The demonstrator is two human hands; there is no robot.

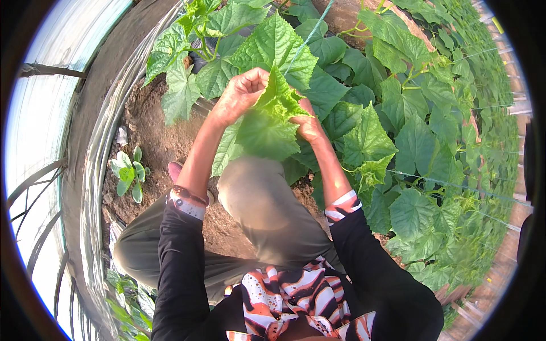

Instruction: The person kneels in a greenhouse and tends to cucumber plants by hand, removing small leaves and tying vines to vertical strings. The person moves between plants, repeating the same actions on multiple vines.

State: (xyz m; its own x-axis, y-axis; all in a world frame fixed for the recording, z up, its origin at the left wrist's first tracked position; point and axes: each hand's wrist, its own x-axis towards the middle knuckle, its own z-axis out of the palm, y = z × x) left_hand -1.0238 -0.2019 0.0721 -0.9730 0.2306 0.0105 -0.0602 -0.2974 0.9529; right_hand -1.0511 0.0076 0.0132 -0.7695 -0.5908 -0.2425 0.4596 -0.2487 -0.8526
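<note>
A young cucumber vine (277,100) with a bright yellow-green growing tip stands between my hands, above my bent knee. My left hand (243,93) is curled at the left of the tip, its thumb and fingers pinched against the vine; the fingertips are partly behind a leaf. On the other side, my right hand (309,121) reaches in behind the young leaves, which cover most of its fingers, so its grip is hidden. A blue-green twine (309,36) slants down from the top of the view and passes behind the leaf tip close to both hands.
Dense cucumber plants (413,132) fill the right side, with more twines (452,185) strung among them. Bare soil (158,128) lies at left, with a small broad-leaved plant (130,174). Bunched plastic film (96,170) runs along the greenhouse wall (40,123).
</note>
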